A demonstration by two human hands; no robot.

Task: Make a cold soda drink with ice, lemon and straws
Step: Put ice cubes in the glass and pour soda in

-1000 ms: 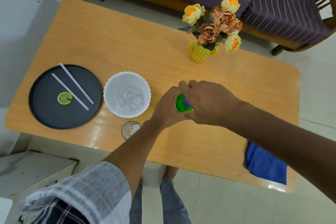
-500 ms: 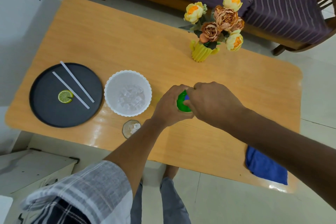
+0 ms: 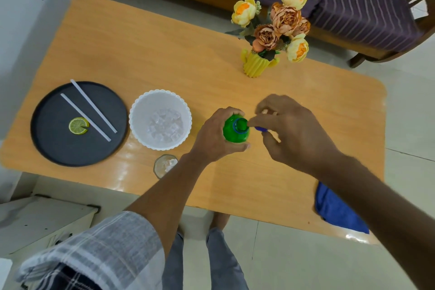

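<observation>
Green bottle [image 3: 236, 133] in left hand [image 3: 215, 139]; right hand [image 3: 292, 129] pinches blue cap [image 3: 260, 128].

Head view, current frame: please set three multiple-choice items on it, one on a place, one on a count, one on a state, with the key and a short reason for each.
1. Where does the lime slice lie?
A. on the black tray
B. in the white bowl
C. in the glass

2. How many white straws are on the tray?
A. one
B. two
C. four

3. What is the state of the green bottle?
A. capped
B. lying on its side
C. open, cap off

Key:
1. A, the slice sits on the tray beside the straws.
2. B, two straws lie roughly parallel there.
3. C, the bottle mouth is bare while the left hand grips the bottle and the right hand pinches the blue cap just beside it.
</observation>
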